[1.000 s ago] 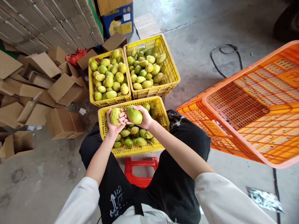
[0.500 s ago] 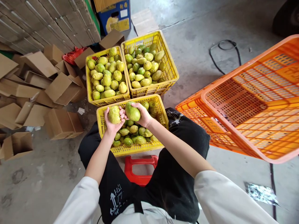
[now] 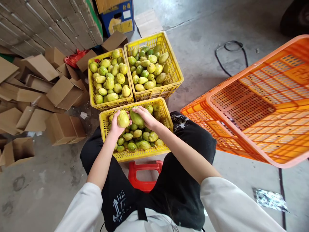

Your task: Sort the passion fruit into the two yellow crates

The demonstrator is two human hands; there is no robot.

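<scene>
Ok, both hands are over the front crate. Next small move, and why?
I'd probably lower the greener fruit from the right hand into the front yellow crate: the left hand already holds a yellower fruit, and similar fruit lies directly below.

Yellow crates point(image 3: 142, 155), three; hands point(image 3: 147, 118), two; held fruits point(image 3: 123, 119), two; red stool point(image 3: 142, 186), one; blue carton point(image 3: 117, 17), one; looped black cable point(image 3: 233, 50), one; dark wheel point(image 3: 294, 21), one.

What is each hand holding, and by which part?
Left hand: a yellow-green fruit, cupped by its sides. Right hand: a greener fruit, held at its upper right; any hold underneath is hidden.
</scene>
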